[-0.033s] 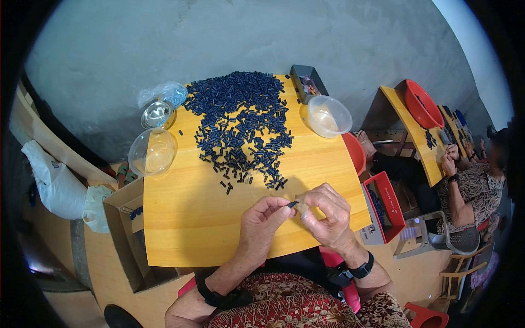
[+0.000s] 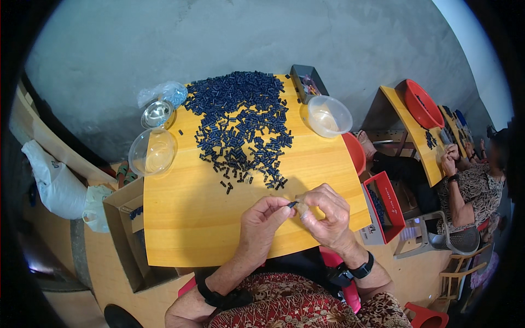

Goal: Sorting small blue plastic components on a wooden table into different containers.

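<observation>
Over the near right part of the yellow table (image 2: pixel 191 229), my left hand (image 2: pixel 261 221) pinches a small dark blue plastic piece (image 2: pixel 292 204) between thumb and fingertips. My right hand (image 2: pixel 330 216) is closed at the piece's right end, its thumb and index fingertips pressed together. Beige wrapping covers fingertips of that hand; whatever they grip is hidden. Beyond both hands spreads a large heap of similar dark blue pieces (image 2: pixel 240 90), dense at the far edge and thinning toward me. A few strays (image 2: pixel 227 188) lie just ahead of my left hand.
Clear plastic bowls stand at the left (image 2: pixel 152 153) and right (image 2: pixel 329 116) edges. A grey tray (image 2: pixel 309 82) sits at the far right corner. Below the table are a cardboard box (image 2: pixel 123 240) and a red box (image 2: pixel 389 205). Another person (image 2: pixel 465 191) works at a table on the right.
</observation>
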Demonstrator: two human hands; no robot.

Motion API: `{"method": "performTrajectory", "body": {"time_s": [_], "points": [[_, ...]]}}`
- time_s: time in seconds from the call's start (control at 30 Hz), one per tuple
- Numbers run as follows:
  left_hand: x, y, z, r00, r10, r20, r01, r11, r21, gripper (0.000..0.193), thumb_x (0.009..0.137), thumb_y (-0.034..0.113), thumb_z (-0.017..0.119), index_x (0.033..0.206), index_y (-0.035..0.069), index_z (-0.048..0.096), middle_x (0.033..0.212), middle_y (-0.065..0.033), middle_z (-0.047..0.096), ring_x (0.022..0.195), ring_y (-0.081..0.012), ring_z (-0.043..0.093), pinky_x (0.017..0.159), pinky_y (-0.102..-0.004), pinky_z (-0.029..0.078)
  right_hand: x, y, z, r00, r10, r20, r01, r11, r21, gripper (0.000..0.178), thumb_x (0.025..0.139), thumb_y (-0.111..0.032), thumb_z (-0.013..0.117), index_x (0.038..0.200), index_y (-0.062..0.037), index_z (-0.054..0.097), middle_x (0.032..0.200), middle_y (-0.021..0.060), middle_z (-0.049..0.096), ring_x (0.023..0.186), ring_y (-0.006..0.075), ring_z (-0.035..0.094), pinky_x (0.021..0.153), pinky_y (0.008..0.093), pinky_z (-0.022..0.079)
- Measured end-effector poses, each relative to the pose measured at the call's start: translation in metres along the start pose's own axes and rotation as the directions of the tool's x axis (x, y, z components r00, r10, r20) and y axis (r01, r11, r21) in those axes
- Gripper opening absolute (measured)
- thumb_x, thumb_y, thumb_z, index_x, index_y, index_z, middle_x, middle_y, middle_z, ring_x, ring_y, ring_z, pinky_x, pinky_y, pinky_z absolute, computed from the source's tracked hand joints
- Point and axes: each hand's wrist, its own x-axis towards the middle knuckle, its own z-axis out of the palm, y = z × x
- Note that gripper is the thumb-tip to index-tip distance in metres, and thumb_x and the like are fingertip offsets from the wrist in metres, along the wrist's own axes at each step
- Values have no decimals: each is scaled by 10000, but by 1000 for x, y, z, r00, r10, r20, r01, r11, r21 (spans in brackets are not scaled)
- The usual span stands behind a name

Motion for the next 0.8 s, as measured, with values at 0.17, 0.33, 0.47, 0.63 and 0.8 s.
{"method": "performTrajectory", "body": {"time_s": [0.17, 0.33, 0.47, 0.63, 0.8], "points": [[-1, -9, -6, 1000, -12, -2, 12, 1000, 26, 160, 912, 86, 659, 1052, 13, 635, 956, -36, 669, 889, -102, 621, 834, -248, 498, -14, 4, 16, 998, 60, -35, -58, 997, 45, 129, 742, 36, 685, 829, 2, 596, 777, 123, 637, 697, 285, 612, 621, 364, 483], [-1, -15, -13, 995, -94, -17, 95, 994, 49, 137, 932, 102, 634, 1050, 33, 637, 976, -27, 664, 895, -97, 619, 825, -241, 497, -28, 11, 25, 987, 160, -21, -157, 982, 106, 147, 756, 28, 698, 853, 2, 591, 814, 126, 629, 730, 297, 611, 639, 368, 485], [1, -15, -14, 987, -148, -61, 145, 988, -47, 114, 938, 101, 622, 1039, 52, 639, 997, -30, 665, 916, -104, 620, 831, -241, 492, -18, 1, 19, 980, 200, 8, -200, 974, 110, 200, 752, 5, 720, 906, -3, 593, 855, 127, 622, 777, 304, 607, 676, 389, 486], [3, -10, -11, 967, -238, -85, 217, 954, -209, 124, 932, 97, 633, 1051, 62, 635, 1025, -33, 665, 934, -83, 595, 835, -226, 460, -11, 4, 16, 997, 14, 81, -1, 987, -160, 298, 727, -57, 769, 969, -36, 596, 903, 107, 620, 834, 291, 600, 749, 388, 464], [2, -11, -11, 965, -258, -53, 245, 952, -186, 111, 969, 160, 589, 1033, 88, 645, 1048, -15, 667, 951, -89, 609, 847, -250, 475, -11, 11, 17, 995, -58, 80, 72, 979, -192, 316, 703, -68, 783, 968, -44, 612, 877, 100, 626, 819, 281, 602, 745, 376, 461]]}}
